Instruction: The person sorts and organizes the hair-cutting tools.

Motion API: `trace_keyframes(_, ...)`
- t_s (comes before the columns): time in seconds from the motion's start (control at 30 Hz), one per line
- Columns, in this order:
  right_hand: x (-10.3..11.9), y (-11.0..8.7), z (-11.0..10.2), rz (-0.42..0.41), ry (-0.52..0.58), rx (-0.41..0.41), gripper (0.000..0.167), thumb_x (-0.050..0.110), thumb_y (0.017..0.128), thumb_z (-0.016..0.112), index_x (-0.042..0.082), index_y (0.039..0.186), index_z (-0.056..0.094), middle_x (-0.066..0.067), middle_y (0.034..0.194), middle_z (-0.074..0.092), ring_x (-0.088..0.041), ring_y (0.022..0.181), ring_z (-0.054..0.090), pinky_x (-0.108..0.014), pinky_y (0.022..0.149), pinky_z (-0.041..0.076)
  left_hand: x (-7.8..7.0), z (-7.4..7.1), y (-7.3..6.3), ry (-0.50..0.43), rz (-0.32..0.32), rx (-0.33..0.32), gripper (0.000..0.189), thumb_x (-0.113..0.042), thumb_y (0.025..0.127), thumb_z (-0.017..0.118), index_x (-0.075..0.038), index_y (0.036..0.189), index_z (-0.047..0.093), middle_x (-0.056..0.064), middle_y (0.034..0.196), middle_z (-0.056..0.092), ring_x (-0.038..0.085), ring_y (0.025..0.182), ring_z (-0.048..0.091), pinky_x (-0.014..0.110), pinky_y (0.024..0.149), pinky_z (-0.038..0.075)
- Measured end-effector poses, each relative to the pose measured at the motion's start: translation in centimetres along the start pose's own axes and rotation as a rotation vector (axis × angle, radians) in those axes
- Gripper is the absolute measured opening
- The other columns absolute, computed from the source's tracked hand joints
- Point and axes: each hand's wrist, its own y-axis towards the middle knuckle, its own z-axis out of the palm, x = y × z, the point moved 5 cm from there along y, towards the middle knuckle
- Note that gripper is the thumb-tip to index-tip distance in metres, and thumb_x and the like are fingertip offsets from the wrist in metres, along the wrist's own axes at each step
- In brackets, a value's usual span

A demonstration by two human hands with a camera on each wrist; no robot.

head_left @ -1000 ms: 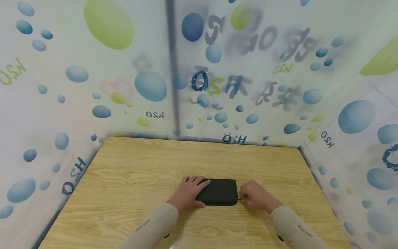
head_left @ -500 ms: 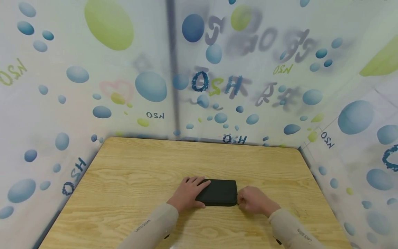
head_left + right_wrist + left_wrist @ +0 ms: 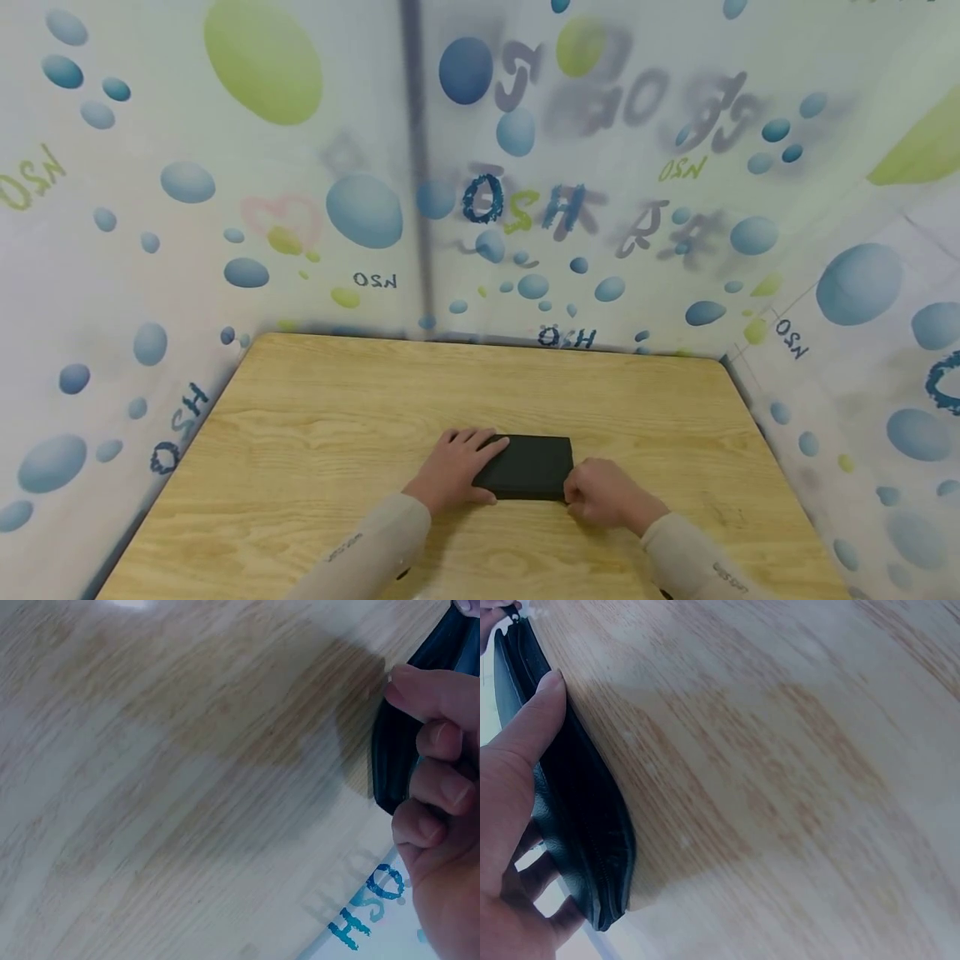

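A flat black zip wallet (image 3: 531,465) lies on the wooden table. My left hand (image 3: 453,467) holds its left end, with the fingers spread over the top and the thumb along the front edge. At the wallet's front right corner, my right hand (image 3: 603,492) has its fingers curled in a pinch. In the left wrist view, a small dark zipper pull (image 3: 511,612) shows at the fingertips of that hand, and the zipper runs along the wallet's side. The right hand's fingers hide the pull in the head view.
The light wood table (image 3: 360,392) reaches back to a pale curtain (image 3: 360,125) printed with blue and green spots and lettering. Similar printed sheets stand at the left and right sides.
My right hand has moved from beside the wallet's right end leftward and toward me, round to the front corner. The left hand and the wallet have stayed in place.
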Motion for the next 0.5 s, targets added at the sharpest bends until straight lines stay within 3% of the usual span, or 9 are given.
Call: trace_keyframes(0.5,1.6,0.8,0.3,-0.005,-0.030,0.017,0.030,0.016,0.082,0.075,0.022,0.060,0.057,0.017,0.059,0.044,0.001,0.055,0.035,-0.019,0.053,0.035,0.0,-0.2,-0.1,-0.001,-0.006,0.016,0.087,-0.065,0.079,0.066,-0.030,0.152,0.034,0.001,0.152,0.042,0.022,0.136,0.044,0.049,0.107,0.039)
